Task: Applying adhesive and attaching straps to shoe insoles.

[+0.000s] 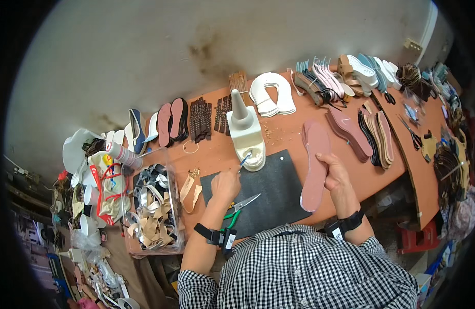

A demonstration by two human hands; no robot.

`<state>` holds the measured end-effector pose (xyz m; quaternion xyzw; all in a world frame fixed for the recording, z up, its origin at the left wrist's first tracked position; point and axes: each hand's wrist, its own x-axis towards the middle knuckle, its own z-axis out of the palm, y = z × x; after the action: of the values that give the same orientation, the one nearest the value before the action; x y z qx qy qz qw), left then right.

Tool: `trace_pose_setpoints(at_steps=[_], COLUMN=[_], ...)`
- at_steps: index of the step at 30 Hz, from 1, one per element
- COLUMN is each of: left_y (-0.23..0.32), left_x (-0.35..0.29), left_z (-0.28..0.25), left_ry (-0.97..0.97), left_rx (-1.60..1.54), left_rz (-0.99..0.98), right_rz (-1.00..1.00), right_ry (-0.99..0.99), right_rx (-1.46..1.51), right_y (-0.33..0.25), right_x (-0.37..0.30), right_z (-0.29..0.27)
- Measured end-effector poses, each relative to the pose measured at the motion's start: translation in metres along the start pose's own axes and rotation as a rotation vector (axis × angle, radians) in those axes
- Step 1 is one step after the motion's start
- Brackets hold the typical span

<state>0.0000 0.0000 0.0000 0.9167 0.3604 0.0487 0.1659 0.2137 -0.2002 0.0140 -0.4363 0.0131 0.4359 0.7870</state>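
Two hands are at work in the head view, the only view supplied. The left hand (pixel 225 186) is clenched around a thin bluish tool (pixel 243 161), its tip at the open cup (pixel 254 166) of the white cone-topped holder (pixel 241 123). The cup contains whitish matter; its nature cannot be determined. The right hand (pixel 338 175) grasps a pink insole (pixel 314 162) at its edge, thumb across the face. The insole is held raised and tilted, its lower end over the right edge of the black mat (pixel 271 188).

Hazards, as judged: an overloaded tool could drip between cup and insole, marking the mat. The grip bears on one edge only, so pressure at either far end could twist the insole or let it slip. The thumb rests on the face, where wet matter could be smeared. Green-handled snips (pixel 246 202) lie on the mat just beside the left forearm, blades pointing away from the person; a careless sweep of that arm could catch them. Loose crumbs (pixel 270 135) beside the holder could stick to a wet surface.
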Motion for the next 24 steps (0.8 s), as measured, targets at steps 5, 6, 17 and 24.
trace_pose_setpoints(at_steps=[5, 6, 17, 24], left_y=[-0.003, -0.002, 0.013, 0.052], left_x=[-0.012, -0.012, -0.028, -0.024], left_z=[0.006, 0.006, -0.022, -0.05], left_ry=[0.133, 0.148, 0.358, 0.402], left_rx=[0.031, 0.021, -0.353, -0.903], left_rz=[0.081, 0.088, 0.094, 0.145], right_rz=[0.037, 0.034, -0.015, -0.066], right_ry=[0.012, -0.005, -0.048, -0.119], right_rx=[-0.01, -0.013, -0.117, -0.211], right_y=[0.001, 0.001, -0.004, -0.003], right_x=[0.002, 0.002, -0.003, -0.002], right_z=[0.008, 0.01, 0.042, 0.075])
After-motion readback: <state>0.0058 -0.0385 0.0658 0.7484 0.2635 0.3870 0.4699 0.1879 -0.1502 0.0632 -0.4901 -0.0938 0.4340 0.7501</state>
